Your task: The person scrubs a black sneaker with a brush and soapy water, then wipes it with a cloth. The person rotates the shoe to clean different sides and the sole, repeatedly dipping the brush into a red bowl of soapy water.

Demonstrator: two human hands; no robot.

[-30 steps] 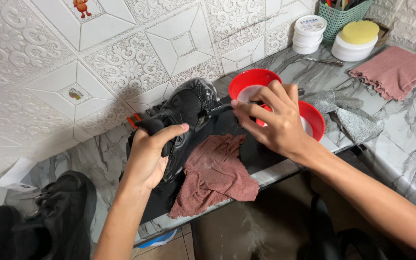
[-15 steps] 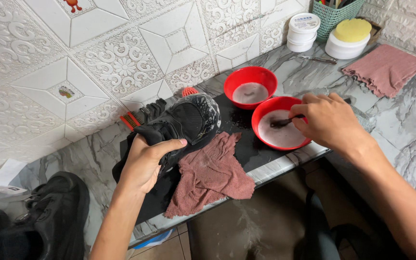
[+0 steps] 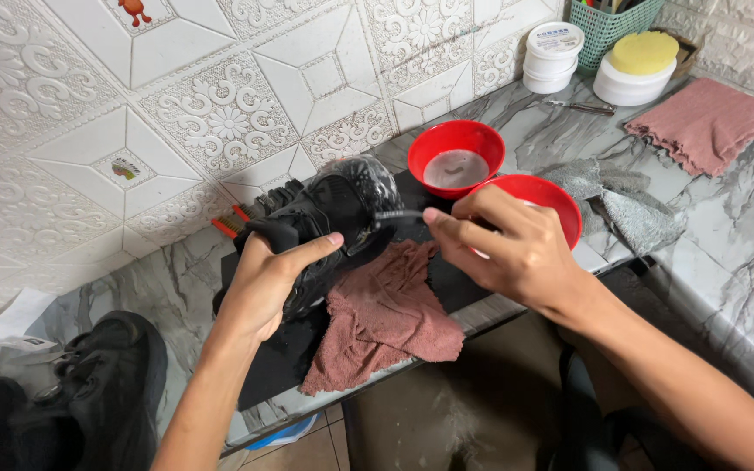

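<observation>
My left hand (image 3: 263, 283) grips the heel of a black sneaker (image 3: 329, 209), holding it tilted above a black mat (image 3: 281, 358). My right hand (image 3: 503, 249) holds a small dark brush (image 3: 394, 215) whose head touches the shoe's toe. A crumpled dusty-pink cloth (image 3: 381, 318) lies on the mat under the shoe. Behind my right hand stand two red bowls, the far one (image 3: 455, 157) with cloudy liquid, the near one (image 3: 543, 196) partly hidden by my fingers.
Another black shoe (image 3: 102, 384) rests at the lower left. A grey towel (image 3: 621, 205) and a pink towel (image 3: 704, 122) lie to the right. White tubs (image 3: 551, 57), a yellow sponge (image 3: 645, 52) and a green basket (image 3: 613, 22) stand at the back. The counter edge runs below the mat.
My right hand has left the near red bowl and moved left, bringing the brush to the shoe's toe. My left hand keeps its grip on the shoe.
</observation>
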